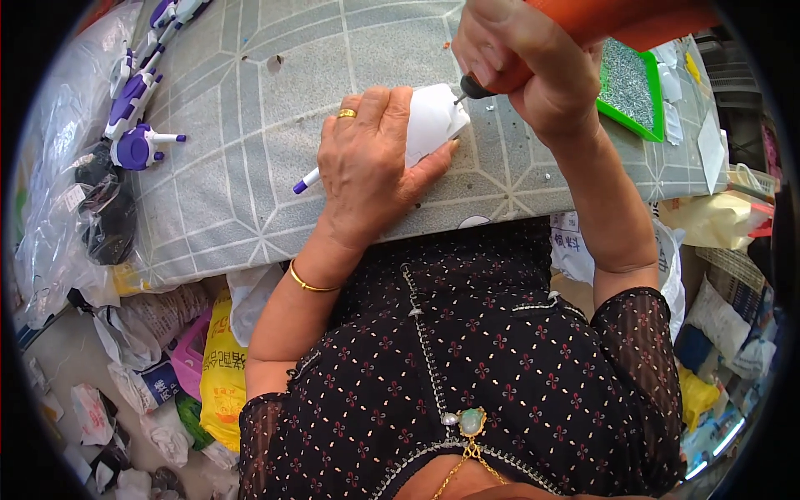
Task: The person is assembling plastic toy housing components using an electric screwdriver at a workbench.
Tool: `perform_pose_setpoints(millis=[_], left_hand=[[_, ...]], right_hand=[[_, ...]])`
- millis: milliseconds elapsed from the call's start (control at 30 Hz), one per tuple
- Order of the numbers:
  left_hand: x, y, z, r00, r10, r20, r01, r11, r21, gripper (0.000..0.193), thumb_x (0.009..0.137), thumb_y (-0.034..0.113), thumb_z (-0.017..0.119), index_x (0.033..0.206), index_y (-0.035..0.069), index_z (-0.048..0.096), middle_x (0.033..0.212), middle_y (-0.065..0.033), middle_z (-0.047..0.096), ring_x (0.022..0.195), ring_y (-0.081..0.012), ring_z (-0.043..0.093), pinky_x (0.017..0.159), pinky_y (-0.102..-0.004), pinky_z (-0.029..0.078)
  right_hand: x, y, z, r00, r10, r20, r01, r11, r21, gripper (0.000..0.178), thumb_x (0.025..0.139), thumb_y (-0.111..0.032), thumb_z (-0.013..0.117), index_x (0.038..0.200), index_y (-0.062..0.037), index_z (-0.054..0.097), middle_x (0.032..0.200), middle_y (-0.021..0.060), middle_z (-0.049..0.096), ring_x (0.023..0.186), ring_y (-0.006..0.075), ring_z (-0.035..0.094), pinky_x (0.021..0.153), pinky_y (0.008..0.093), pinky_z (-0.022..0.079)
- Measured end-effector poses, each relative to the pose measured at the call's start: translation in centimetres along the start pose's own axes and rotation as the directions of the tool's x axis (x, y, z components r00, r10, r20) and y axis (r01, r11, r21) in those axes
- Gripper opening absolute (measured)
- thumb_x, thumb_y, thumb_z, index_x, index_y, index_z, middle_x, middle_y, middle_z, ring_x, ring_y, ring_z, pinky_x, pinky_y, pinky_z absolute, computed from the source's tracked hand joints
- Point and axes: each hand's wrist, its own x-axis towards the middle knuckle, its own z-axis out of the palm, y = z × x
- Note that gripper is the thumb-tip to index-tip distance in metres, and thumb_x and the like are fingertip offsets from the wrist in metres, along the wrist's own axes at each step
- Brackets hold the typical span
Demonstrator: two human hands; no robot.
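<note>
A white plastic part (pixel 432 117) lies on the table under my left hand (pixel 365 154), whose fingers and thumb clasp it from both sides. A thin white rod with a purple tip (pixel 307 182) sticks out on the left of that hand. My right hand (pixel 546 71) is wrapped round an orange power screwdriver (pixel 617 25) with a black nose. Its thin bit meets the right end of the white part, near the edge. Most of the part is hidden beneath my left palm, and the screwdriver's upper end runs out of view.
Several purple and white assembled pieces (pixel 137 148) line the table's left side, beside clear plastic sheeting (pixel 62 192) and a black bag (pixel 108 208). On the right stands a green tray (pixel 658 104) of small metal screws. Bags and wrappers litter the floor around the table (pixel 283 125).
</note>
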Motion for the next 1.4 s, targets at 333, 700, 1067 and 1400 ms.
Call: perform_pose_setpoints(millis=[333,700,1067,1400], left_hand=[[0.3,0.1,-0.1,0.999,0.011,0.03,-0.012,0.999,0.035,0.062,0.078,0.046,0.08,0.118,0.002,0.062,0.107,-0.01,0.062,0.096,-0.0296,0.06,0.077,-0.0417,0.045],[0.9,-1.4,-2.9,1.0,-0.011,0.021,0.009,0.996,0.09,0.058,0.075,0.04,0.082,0.112,-0.001,0.064,0.104,-0.0153,0.065,0.101,-0.0325,0.062,0.081,-0.0444,0.049],[-17.2,-4.6,-20.8,0.91,-0.404,-0.095,0.414,0.899,0.143,0.056,0.071,0.028,0.086,0.115,0.0,0.065,0.103,-0.0157,0.066,0.092,-0.0378,0.063,0.08,-0.0451,0.053],[-33.1,-6.9,-13.6,0.701,-0.701,-0.129,0.7,0.643,0.31,0.061,0.08,0.029,0.084,0.127,-0.002,0.062,0.118,-0.0218,0.065,0.106,-0.0406,0.063,0.09,-0.0472,0.052]], right_hand=[[1.8,-0.6,-0.8,0.981,0.035,0.192,-0.027,0.999,-0.043,0.025,0.085,-0.016,0.079,0.089,-0.0073,0.056,0.059,-0.0005,0.054,0.042,0.0085,0.047,0.041,0.0236,0.035],[1.5,-0.4,-0.8,0.865,-0.314,0.391,0.335,0.942,0.015,0.016,0.095,-0.016,0.059,0.094,-0.0087,0.046,0.071,-0.0002,0.044,0.061,0.0133,0.046,0.066,0.0311,0.04],[9.1,2.4,-3.1,0.926,-0.377,-0.016,0.288,0.733,-0.616,0.032,0.098,-0.024,0.069,0.117,0.0014,0.061,0.101,0.0101,0.068,0.089,0.0206,0.065,0.085,0.0321,0.051],[8.3,14.5,19.1,0.838,-0.009,0.546,0.512,0.361,-0.78,0.031,0.096,-0.034,0.066,0.109,-0.0059,0.069,0.093,0.0162,0.071,0.085,0.0324,0.07,0.075,0.0433,0.054]])
